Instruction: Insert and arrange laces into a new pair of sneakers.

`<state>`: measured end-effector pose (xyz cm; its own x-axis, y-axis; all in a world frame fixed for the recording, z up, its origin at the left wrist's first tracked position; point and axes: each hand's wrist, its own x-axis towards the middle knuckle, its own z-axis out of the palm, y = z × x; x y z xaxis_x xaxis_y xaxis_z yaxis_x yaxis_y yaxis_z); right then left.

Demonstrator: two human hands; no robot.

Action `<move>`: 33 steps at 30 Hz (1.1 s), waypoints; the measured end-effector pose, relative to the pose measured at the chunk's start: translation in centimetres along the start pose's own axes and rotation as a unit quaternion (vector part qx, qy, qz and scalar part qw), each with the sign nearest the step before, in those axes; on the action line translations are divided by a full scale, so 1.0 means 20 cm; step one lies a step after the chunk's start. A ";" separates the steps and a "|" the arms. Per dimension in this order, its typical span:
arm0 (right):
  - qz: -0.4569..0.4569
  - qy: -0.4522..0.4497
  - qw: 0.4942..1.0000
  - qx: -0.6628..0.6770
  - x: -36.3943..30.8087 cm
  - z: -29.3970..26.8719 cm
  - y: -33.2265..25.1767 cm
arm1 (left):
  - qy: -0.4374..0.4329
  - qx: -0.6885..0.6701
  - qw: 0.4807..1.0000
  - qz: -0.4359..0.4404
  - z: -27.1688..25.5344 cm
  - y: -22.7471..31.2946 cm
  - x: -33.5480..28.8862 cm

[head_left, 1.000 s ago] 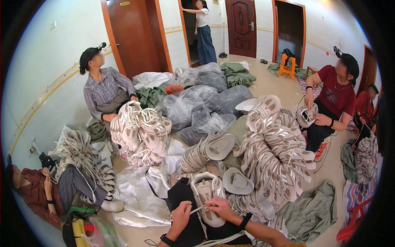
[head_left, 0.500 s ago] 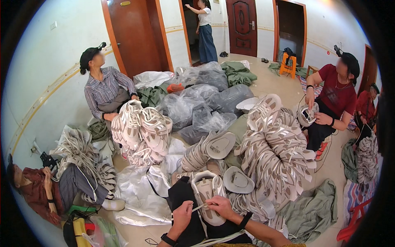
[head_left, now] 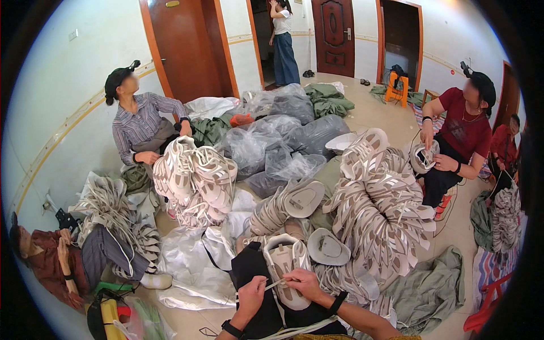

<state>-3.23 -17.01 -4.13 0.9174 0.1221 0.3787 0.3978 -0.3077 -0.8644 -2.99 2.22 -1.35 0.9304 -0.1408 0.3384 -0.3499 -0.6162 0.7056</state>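
A grey-and-white shoe upper (head_left: 285,256) lies across my black-covered lap, its opening facing away from me. Over its near part, a pale shoelace (head_left: 275,284) runs short and taut between my two hands. My left hand (head_left: 251,293), beside the upper, is closed on the lace with thumb and fingers pinched. From the right, my right hand (head_left: 304,284) rests over the upper and pinches the same lace. More loose pale laces (head_left: 309,327) lie across my lap close to my wrists.
Stacked shoe uppers (head_left: 377,209) curve around at the right; another bundle (head_left: 195,175) stands left of centre. Filled plastic bags (head_left: 266,141) are heaped ahead. White sacking (head_left: 190,266) and green cloth (head_left: 428,292) cover floor nearby. Several co-workers sit around; one person stands at a doorway.
My hands and the lace have hardly moved. The co-worker in the striped shirt has leaned left, hands shifting on the bundle. The standing person's raised hand has come in toward the head.
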 end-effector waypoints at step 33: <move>-0.011 0.008 1.000 0.000 0.01 0.00 0.01 | -0.020 0.100 0.993 0.063 0.05 0.00 -0.01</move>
<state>-2.98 -16.95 -4.18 0.9084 0.1131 0.4026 0.4174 -0.3050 -0.8560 -3.16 1.49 -2.02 0.8855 -0.2553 0.3881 -0.4392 -0.7322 0.5205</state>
